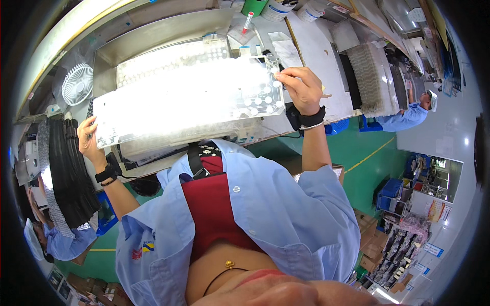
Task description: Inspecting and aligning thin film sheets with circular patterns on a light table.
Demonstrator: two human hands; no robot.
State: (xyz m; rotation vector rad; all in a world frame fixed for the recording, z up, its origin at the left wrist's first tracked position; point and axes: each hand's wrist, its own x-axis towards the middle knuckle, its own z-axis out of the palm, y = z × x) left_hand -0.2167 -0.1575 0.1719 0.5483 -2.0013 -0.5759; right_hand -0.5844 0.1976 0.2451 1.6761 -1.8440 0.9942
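A long, flat, transparent panel with rows of round white dots stretches between my two hands above the workbench. Strong glare washes out most of its middle. At its left end my left hand is closed on the edge. My right hand pinches the upper right edge between thumb and fingers. Behind the panel lies another dotted panel, partly covered by the one I hold. More clear panels show below its lower edge.
A white fan stands at the left. Beyond the panel are a red-and-white marker, a green container and white buckets. Stacked panels stand at the right, dark strips at the left. Co-workers sit on both sides.
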